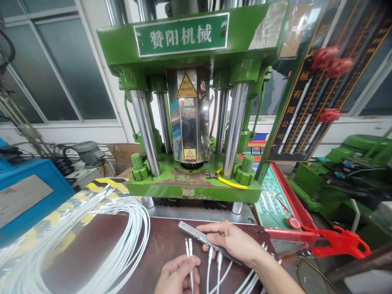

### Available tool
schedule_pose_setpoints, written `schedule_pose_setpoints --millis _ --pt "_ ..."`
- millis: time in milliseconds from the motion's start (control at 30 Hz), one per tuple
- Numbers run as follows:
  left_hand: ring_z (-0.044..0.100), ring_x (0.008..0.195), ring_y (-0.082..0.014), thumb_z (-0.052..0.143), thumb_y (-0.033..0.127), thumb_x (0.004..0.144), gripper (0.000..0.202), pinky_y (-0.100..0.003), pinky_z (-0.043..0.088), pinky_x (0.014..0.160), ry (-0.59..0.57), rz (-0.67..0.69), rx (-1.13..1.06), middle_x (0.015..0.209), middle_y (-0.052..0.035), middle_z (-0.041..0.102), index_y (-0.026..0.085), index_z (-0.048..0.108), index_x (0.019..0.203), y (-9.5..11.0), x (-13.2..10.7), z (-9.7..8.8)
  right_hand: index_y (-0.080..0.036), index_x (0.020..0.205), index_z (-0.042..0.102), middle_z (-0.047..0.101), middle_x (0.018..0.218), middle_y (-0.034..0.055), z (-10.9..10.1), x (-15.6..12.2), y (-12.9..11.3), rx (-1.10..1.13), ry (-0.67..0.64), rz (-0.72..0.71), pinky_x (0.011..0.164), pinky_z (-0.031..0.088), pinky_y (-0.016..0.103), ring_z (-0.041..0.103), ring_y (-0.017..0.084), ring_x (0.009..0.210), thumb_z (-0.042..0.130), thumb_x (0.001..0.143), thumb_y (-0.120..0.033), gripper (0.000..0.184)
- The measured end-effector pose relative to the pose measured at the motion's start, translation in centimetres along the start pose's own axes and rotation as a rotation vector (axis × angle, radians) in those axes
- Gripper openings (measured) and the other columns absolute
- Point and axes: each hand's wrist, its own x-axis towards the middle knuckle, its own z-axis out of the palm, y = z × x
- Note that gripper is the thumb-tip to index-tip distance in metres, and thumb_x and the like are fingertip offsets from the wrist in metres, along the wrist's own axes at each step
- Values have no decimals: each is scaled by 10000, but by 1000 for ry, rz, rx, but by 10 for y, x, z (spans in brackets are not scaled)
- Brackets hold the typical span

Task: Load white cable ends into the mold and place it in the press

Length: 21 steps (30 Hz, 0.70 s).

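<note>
The left hand [177,275] sits low at the near edge of the bench [92,249], its fingers pinched together on 2 white cable ends [188,247]. Those ends stand nearly upright, pointing away from the person, with their cords running down through the hand and out of the picture.

The right hand [232,241] lies just beyond and to the right of the left, palm down, fingers closed around a flat metal strip [202,237]. The strip's long axis runs on a diagonal, from its free end at far left down toward the near right, where it disappears under the palm. More white cable ends [214,259] hang from the strip's near edge, their cords trailing toward the person.

The key relation: the 2 pinched ends sit just to the left of the strip's occupied part, near its free portion and a little nearer the person. They are close to it but not touching. The left hand is the nearer of the 2 hands to that free portion. The right forearm comes in from the lower right and keeps the strip low over the bench.

A large coil of white cable [101,241] lies well to the left. A green press [190,102] stands behind, with yellow-handled pliers [228,181] on its base plate.
</note>
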Motion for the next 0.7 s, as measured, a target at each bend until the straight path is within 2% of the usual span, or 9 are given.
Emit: schedule_pose_setpoints --millis 100,267,500,700 --pt "409 350 -58 694 471 622 382 -207 211 404 -32 64 144 494 0 557 101 644 703 -2 3 0 -165 1149 608 693 792 70 1 0 1 7 -6 14 621 430 288 593 150 595 621 773 -373 430" --pt "347 320 -47 687 531 587 422 -223 149 394 -20 58 253 492 -18 572 115 626 630 -4 8 2 -183 1131 623 692 769 56 3 -1 -1 -9 6 7 627 421 277 593 148 599 615 775 -350 393" --pt "352 321 -46 704 516 568 422 -219 137 405 -47 18 250 453 -29 561 103 624 591 0 8 5 -206 1097 647 680 708 26 1 -2 -2 -61 10 -10 606 391 256 590 140 587 605 785 -326 337" --pt "328 288 -41 678 485 588 394 -220 135 381 -69 26 187 467 -16 561 101 652 673 -2 12 -1 -183 1140 619 691 777 54 2 -1 -4 -10 -7 8 636 422 286 596 154 607 615 776 -353 402"
